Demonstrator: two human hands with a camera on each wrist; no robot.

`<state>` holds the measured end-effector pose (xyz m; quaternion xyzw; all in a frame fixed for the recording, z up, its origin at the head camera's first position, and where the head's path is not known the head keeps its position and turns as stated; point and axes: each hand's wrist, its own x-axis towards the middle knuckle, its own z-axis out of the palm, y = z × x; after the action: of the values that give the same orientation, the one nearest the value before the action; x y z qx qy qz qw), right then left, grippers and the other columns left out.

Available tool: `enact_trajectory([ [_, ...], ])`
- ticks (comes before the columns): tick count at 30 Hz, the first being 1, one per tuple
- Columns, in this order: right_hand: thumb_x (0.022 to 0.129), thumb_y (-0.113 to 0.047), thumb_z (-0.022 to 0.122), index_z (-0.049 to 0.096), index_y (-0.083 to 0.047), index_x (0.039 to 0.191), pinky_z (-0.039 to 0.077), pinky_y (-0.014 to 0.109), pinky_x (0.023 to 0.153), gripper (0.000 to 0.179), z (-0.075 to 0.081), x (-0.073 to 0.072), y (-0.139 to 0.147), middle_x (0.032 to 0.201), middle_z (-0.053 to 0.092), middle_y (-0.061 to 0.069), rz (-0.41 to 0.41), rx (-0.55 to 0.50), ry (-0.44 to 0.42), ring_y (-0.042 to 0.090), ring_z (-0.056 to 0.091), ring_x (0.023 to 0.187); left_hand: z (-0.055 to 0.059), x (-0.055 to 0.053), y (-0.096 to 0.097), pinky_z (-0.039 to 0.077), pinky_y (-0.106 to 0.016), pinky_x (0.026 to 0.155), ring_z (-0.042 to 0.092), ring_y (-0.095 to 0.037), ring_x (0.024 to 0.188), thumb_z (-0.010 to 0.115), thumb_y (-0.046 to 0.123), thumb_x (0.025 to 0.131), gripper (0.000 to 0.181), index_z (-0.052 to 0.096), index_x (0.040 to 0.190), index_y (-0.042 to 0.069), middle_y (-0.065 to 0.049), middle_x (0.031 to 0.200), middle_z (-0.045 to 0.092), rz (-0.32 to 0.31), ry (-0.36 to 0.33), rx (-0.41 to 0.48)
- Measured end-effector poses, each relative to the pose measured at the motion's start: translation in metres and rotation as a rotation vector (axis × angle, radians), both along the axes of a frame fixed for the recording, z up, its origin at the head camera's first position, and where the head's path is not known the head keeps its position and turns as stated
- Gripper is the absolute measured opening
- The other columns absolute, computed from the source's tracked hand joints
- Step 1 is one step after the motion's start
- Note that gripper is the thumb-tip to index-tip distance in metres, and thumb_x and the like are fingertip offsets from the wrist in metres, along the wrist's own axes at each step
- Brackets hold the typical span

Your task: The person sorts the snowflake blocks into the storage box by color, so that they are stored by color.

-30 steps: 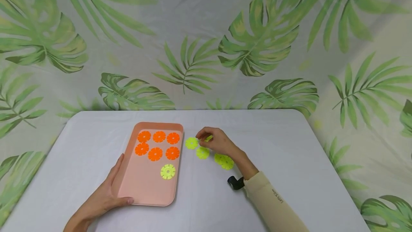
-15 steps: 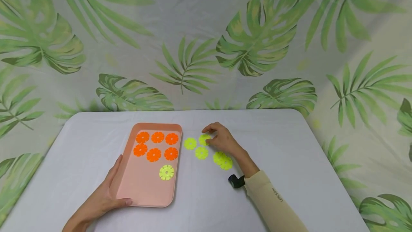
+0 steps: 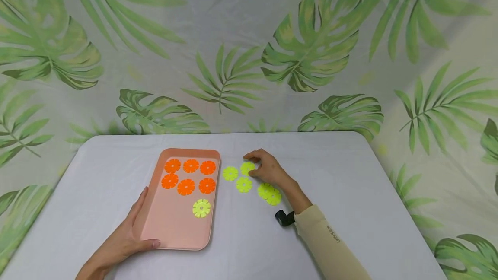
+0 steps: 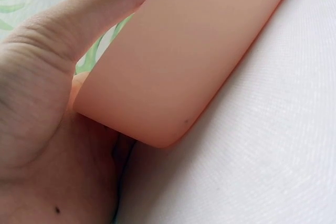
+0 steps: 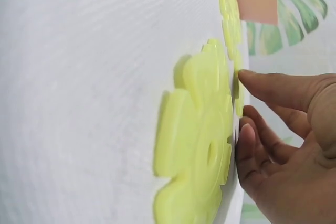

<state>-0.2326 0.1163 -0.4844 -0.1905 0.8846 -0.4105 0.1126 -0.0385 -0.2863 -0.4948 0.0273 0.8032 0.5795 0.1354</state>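
Note:
My left hand (image 3: 123, 237) holds the pink tray (image 3: 175, 232) at its near left corner, thumb on the front rim and fingers along the left side. Inside the tray lie two rows of orange interlocking discs (image 3: 186, 187) and one yellow-green disc (image 3: 201, 208). Right of it, my right hand (image 3: 269, 168) is low over the table, thumb and forefinger spread around a yellow-green interlocking disc (image 3: 246, 168). The thumb tip is right at the disc's near edge; the forefinger tip stays beyond the far edge. In the right wrist view the thumb (image 5: 283, 86) overlaps this disc.
Two more yellow-green discs (image 3: 230, 173) (image 3: 244, 184) lie beside the tray. An overlapping pair of discs (image 3: 273, 196) lies nearer the right wrist, which wears a black camera (image 3: 285, 218). White cloth covers the table (image 3: 330, 172); a leaf-printed curtain (image 3: 249, 55) hangs behind.
My right hand has shifted slightly right and away from me, uncovering the disc between thumb and forefinger, with little movement in the last half second. The left hand stays on the tray.

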Motion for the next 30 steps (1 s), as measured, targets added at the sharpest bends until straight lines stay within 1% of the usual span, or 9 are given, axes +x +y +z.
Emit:
enact_trajectory([
  [3,0.088,-0.004,0.081,0.07,-0.011,0.132,0.051,0.038,0.098,0.045,-0.001,0.0,-0.002,0.123,0.064,0.009,-0.006,0.032,0.003,0.026,0.059,0.117,-0.001,0.001,0.0,0.005,-0.012,0.118,0.008,0.027,0.136,0.086,0.01,0.081,0.129,-0.005,0.167,0.042,-0.008,0.177,-0.008,-0.007,0.024,-0.01],
  [6,0.088,-0.005,0.082,0.071,-0.011,0.131,0.051,0.041,0.102,0.045,0.0,0.0,-0.005,0.122,0.064,0.008,-0.017,0.056,0.001,0.025,0.06,0.116,-0.001,0.0,-0.001,0.002,-0.023,0.124,0.003,0.008,0.151,0.086,0.009,0.08,0.129,-0.005,0.167,0.042,-0.008,0.177,-0.007,-0.01,0.036,-0.011],
  [10,0.089,-0.007,0.082,0.07,-0.01,0.132,0.051,0.041,0.102,0.045,0.002,0.0,-0.007,0.121,0.064,0.009,-0.033,0.088,-0.015,0.025,0.059,0.114,0.0,-0.002,-0.001,-0.002,-0.064,0.122,-0.001,-0.03,0.157,0.086,0.008,0.079,0.131,-0.004,0.167,0.043,-0.008,0.177,-0.007,-0.004,0.017,0.006],
  [14,0.089,-0.01,0.083,0.071,-0.011,0.128,0.05,0.037,0.094,0.042,0.002,0.001,-0.008,0.113,0.062,0.008,-0.038,0.119,-0.019,0.022,0.055,0.102,0.0,-0.002,-0.001,-0.002,-0.072,0.117,-0.001,-0.039,0.155,0.086,0.007,0.078,0.131,-0.004,0.167,0.042,-0.009,0.177,-0.007,-0.002,0.022,0.003],
  [17,0.088,-0.011,0.084,0.073,-0.012,0.124,0.048,0.034,0.088,0.038,0.003,0.0,-0.007,0.106,0.06,0.008,-0.04,0.115,-0.019,0.02,0.052,0.095,-0.002,0.0,-0.002,0.001,-0.036,0.128,0.002,-0.023,0.157,0.086,0.008,0.079,0.131,-0.004,0.167,0.041,-0.01,0.177,-0.006,-0.009,0.049,-0.019],
  [21,0.09,-0.01,0.082,0.075,-0.015,0.12,0.05,0.032,0.085,0.031,0.007,0.002,-0.005,0.109,0.063,0.007,-0.054,0.08,-0.036,0.019,0.055,0.095,-0.003,0.002,-0.002,0.011,0.003,0.099,0.007,0.005,0.151,0.086,0.009,0.079,0.13,-0.005,0.167,0.039,-0.01,0.177,-0.004,-0.018,0.08,-0.047],
  [25,0.092,-0.007,0.079,0.075,-0.015,0.117,0.057,0.03,0.077,0.027,0.011,0.003,-0.005,0.113,0.065,0.008,-0.082,0.003,-0.094,0.019,0.06,0.093,-0.001,0.001,-0.002,0.003,-0.036,0.128,0.002,-0.016,0.157,0.086,0.008,0.079,0.13,-0.004,0.167,0.041,-0.008,0.177,-0.006,-0.013,0.05,-0.02],
  [28,0.091,-0.004,0.078,0.073,-0.012,0.115,0.061,0.031,0.07,0.026,0.014,0.004,-0.007,0.108,0.063,0.01,-0.092,-0.084,-0.154,0.02,0.065,0.083,0.0,-0.001,-0.002,0.0,-0.074,0.116,-0.001,-0.037,0.155,0.086,0.007,0.079,0.13,-0.004,0.167,0.042,-0.007,0.177,-0.007,-0.006,0.026,-0.001],
  [30,0.091,-0.002,0.078,0.07,-0.009,0.115,0.062,0.032,0.068,0.026,0.015,0.004,-0.009,0.103,0.061,0.011,-0.088,-0.139,-0.18,0.021,0.068,0.077,0.0,-0.001,-0.002,0.001,-0.075,0.115,-0.001,-0.04,0.154,0.086,0.007,0.078,0.131,-0.004,0.167,0.042,-0.008,0.177,-0.007,-0.006,0.024,-0.003],
])
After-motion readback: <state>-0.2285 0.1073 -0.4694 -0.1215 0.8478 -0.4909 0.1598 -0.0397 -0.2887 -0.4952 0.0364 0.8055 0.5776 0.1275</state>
